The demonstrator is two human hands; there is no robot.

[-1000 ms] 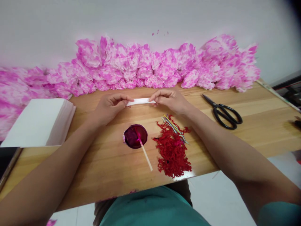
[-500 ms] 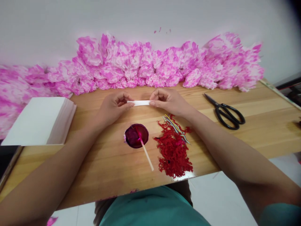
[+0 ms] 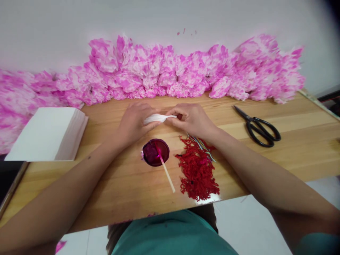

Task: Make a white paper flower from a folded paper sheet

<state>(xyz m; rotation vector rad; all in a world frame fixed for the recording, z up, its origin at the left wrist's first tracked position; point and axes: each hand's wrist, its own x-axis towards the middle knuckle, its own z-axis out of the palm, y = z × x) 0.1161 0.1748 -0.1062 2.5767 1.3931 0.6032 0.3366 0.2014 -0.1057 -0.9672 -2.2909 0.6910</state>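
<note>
A narrow folded piece of white paper (image 3: 156, 118) is stretched between my two hands above the wooden table. My left hand (image 3: 136, 118) is closed on its left part, which fans out wider there. The thumb and fingers of my right hand (image 3: 190, 118) pinch the narrow right end. Below my hands sits a round dish of dark purple-red dye (image 3: 151, 153), with a pale stick (image 3: 168, 174) leaning in it. Red yarn (image 3: 198, 170) lies in a heap just below my right hand, with a few pale and coloured strings (image 3: 203, 147) at its top.
Pink and white paper flowers (image 3: 159, 72) line the wall along the table's (image 3: 119, 198) back edge. At the left is a thick stack of white paper (image 3: 42, 132). Black-handled scissors (image 3: 261, 131) lie on the right.
The white paper was a flat, straight strip; now its left part is spread and its right part is pinched narrow. My left hand has moved further over the paper. The view has shifted slightly.
</note>
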